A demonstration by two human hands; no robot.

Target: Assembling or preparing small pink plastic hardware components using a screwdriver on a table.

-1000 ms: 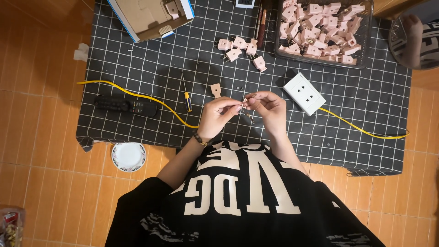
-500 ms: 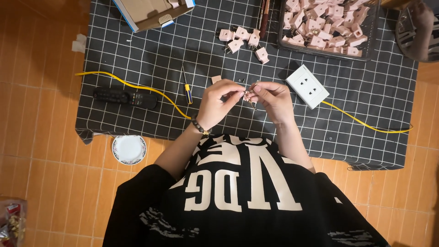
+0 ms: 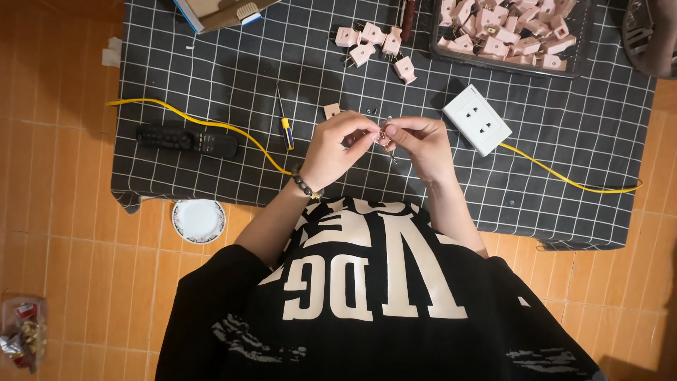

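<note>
Two hands meet over the middle of the black grid mat (image 3: 211, 63) in the head view, the only view given. The left hand (image 3: 337, 144), with a dark bead bracelet (image 3: 305, 186) at its wrist, pinches a small metal part (image 3: 386, 130) between thumb and fingertips. The right hand (image 3: 417, 143) closes on the same part from the other side, so the piece sits between the two sets of fingertips, mostly covered by them; its exact shape cannot be made out.

Just beyond the left hand lies a single pink plug piece (image 3: 331, 110). To its left rests a small screwdriver with a yellow and blue handle (image 3: 285, 125). Right of the right hand, close by, sits a white socket block (image 3: 477, 119), with a yellow cable (image 3: 564, 180) running off to the right. Another stretch of the yellow cable passes a black remote control (image 3: 187, 140) at the left.

Farther away, a loose cluster of pink plugs (image 3: 374, 46) lies on the mat, and a dark tray (image 3: 508, 67) at the far right holds many more. A cardboard box (image 3: 226, 10) stands at the far edge. Off the mat, on the orange tile floor, sits a small white dish (image 3: 198, 219).
</note>
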